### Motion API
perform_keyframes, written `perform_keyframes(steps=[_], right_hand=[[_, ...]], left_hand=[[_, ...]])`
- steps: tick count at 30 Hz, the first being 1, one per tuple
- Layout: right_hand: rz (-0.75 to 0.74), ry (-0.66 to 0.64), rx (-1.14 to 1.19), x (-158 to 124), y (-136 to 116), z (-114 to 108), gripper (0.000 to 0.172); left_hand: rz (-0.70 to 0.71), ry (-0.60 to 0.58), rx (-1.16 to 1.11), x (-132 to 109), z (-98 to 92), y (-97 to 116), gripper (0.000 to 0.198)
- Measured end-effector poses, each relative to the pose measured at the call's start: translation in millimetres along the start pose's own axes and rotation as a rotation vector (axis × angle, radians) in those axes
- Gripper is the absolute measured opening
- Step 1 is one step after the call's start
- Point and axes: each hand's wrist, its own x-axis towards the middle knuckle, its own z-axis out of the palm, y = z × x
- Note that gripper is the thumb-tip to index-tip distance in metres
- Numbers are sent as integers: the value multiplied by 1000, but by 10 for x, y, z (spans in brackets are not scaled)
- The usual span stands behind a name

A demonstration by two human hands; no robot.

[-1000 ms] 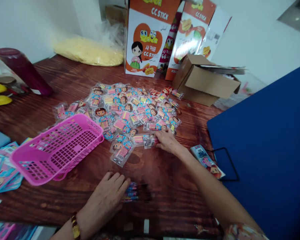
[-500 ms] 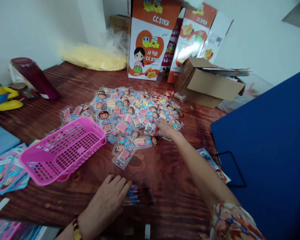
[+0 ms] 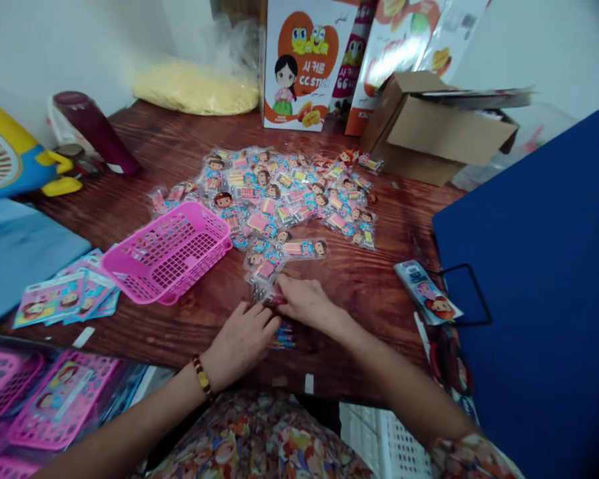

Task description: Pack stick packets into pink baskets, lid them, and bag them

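My left hand (image 3: 243, 340) rests low on the table with its fingers curled around a small stack of packets (image 3: 283, 336), whose colourful edges show to the right of its fingertips. Close against it, my right hand (image 3: 307, 305) pinches a shiny clear packet (image 3: 263, 291), mostly covered by the fingers. Just beyond both hands lie loose packets with a cartoon child's head and pink and yellow sticks, such as one packet (image 3: 302, 249) lying crosswise. They run back into a wide pile of packets (image 3: 284, 193).
A pink plastic basket (image 3: 167, 249) stands left of the pile, beside printed cards (image 3: 60, 296). Cartons (image 3: 304, 73) and an open cardboard box (image 3: 429, 136) stand behind. A dark red bottle (image 3: 97, 133) is at back left; a blue panel (image 3: 544, 279) borders the right.
My right hand has come back from the pile's right side to beside my left hand, with a packet in its fingers. My left hand stays at the stack. The view has tilted downward.
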Motion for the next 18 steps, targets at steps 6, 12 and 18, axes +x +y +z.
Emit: perform_keyframes(steps=[6, 12, 18], right_hand=[[-173, -57, 197, -194, 44, 84, 43], [-103, 28, 150, -245, -24, 93, 31], [-228, 65, 623, -274, 164, 306, 32]], left_hand=[[-32, 69, 23, -121, 103, 37, 48], [-76, 232, 15, -174, 177, 62, 45], [-81, 162, 43, -111, 1, 92, 49]])
